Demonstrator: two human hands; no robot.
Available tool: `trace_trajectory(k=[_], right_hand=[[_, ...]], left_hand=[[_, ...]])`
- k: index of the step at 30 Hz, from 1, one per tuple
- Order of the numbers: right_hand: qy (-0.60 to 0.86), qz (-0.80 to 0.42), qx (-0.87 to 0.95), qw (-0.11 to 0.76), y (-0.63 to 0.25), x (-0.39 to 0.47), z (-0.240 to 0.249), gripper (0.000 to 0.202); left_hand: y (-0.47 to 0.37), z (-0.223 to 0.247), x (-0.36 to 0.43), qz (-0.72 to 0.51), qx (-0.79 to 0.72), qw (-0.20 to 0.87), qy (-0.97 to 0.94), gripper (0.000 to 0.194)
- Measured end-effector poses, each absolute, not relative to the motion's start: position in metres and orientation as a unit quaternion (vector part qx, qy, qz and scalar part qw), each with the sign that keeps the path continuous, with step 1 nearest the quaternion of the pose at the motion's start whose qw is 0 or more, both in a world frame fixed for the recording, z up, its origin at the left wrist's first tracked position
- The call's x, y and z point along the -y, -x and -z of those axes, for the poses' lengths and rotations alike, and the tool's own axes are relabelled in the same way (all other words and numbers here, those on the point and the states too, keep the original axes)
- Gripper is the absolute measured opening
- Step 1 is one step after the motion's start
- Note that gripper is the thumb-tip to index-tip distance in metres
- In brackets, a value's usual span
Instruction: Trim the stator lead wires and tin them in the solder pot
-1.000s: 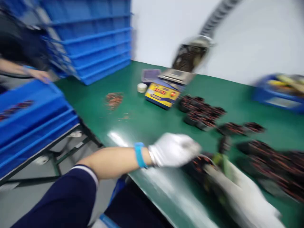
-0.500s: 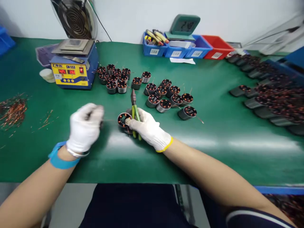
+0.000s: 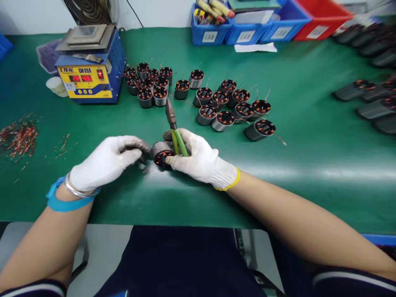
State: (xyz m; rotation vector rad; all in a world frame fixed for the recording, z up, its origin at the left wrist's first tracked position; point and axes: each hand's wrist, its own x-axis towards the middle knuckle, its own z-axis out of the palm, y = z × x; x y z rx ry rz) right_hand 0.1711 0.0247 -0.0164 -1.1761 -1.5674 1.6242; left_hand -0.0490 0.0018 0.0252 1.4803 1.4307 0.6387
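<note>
My right hand [image 3: 198, 161], in a white knit glove with a yellow cuff, is closed around green-handled cutting pliers [image 3: 176, 134], jaws pointing up and away. Those same fingers also grip a motor stator [image 3: 161, 152], a dark cylinder with copper windings, tilted so its wound end faces me. Just left of the stator is my gloved left hand [image 3: 116, 159], its darkened fingertips drawn together in a pinch. Whatever may be between them is too small to make out. Tiny copper bits [image 3: 145, 170] lie below those fingertips.
Several stators [image 3: 220, 99] with wire ends sticking up stand on the green table [image 3: 198, 198]. A blue-yellow CM550 unit [image 3: 89, 80] sits back left, near copper wire scraps [image 3: 19, 138]. Blue bins [image 3: 212, 35] and a red bin [image 3: 323, 18] line the back; more stators [image 3: 354, 90] stand right.
My left hand has moved right, up to the stator. In my right hand the stator has tipped its wound end towards me, with the pliers still held. The camera view has shifted downward.
</note>
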Motion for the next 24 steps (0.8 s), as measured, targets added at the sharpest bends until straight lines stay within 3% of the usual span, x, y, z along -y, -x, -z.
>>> trace_trajectory(k=[5,9,12,16,19,21,24], right_hand=[[0.442,-0.602,0.600,0.287,-0.170,-0.025,0.018,0.051],[0.440,-0.580,0.621,0.291,-0.171,-0.025,0.021,0.052],[0.439,-0.570,0.631,0.291,-0.171,-0.024,0.022,0.052],[0.433,-0.589,0.622,0.279,-0.169,-0.022,0.021,0.050],[0.435,-0.580,0.630,0.278,-0.169,-0.022,0.018,0.051],[0.437,-0.564,0.644,0.276,-0.170,-0.023,0.017,0.051],[0.448,-0.531,0.667,0.267,-0.171,-0.023,0.017,0.051]], left_hand=[[0.049,-0.033,0.003,-0.414,-0.532,0.466,-0.573,0.012],[0.033,-0.017,-0.003,-0.259,-0.613,0.347,-0.661,0.016],[0.036,-0.016,-0.007,-0.179,-0.605,0.376,-0.679,0.012],[0.058,-0.028,-0.007,-0.192,-0.496,0.529,-0.661,0.011],[0.057,-0.029,-0.006,-0.275,-0.541,0.449,-0.656,0.013],[0.049,-0.026,-0.005,-0.252,-0.582,0.402,-0.661,0.019],[0.041,-0.024,-0.005,-0.171,-0.578,0.443,-0.664,0.016]])
